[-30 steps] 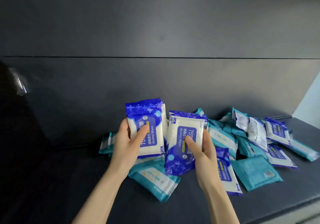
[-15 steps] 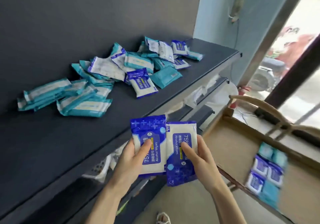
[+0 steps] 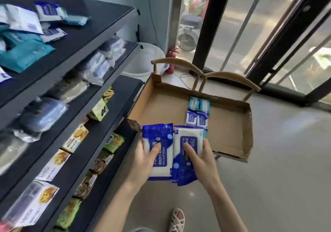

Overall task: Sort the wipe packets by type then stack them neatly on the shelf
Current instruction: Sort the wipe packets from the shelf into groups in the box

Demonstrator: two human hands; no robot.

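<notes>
My left hand (image 3: 146,157) grips a blue-and-white alcohol wipes packet (image 3: 159,136), thumb across its label. My right hand (image 3: 200,161) grips a second blue alcohol wipes packet (image 3: 187,138) right beside it, edges touching. Both are held in front of a shallow cardboard tray (image 3: 231,124) resting on a wooden chair. In the tray lie two teal packets (image 3: 199,104) and, nearer me, two blue packets (image 3: 196,118), lined up in a column. A loose pile of teal and blue wipe packets (image 3: 26,34) remains on the top black shelf (image 3: 100,22) at the upper left.
Lower shelves (image 3: 114,95) at left hold wrapped bundles, snack boxes and green packets. The wooden chair (image 3: 231,78) backs onto glass doors (image 3: 268,34). A white bucket (image 3: 145,59) and a red extinguisher (image 3: 172,59) stand in the corner. My sandalled foot (image 3: 177,220) is on the grey floor.
My view has swung right and down, from the shelf pile to the cardboard tray. Both hands carried the two blue packets away from the shelf and now hold them by the tray.
</notes>
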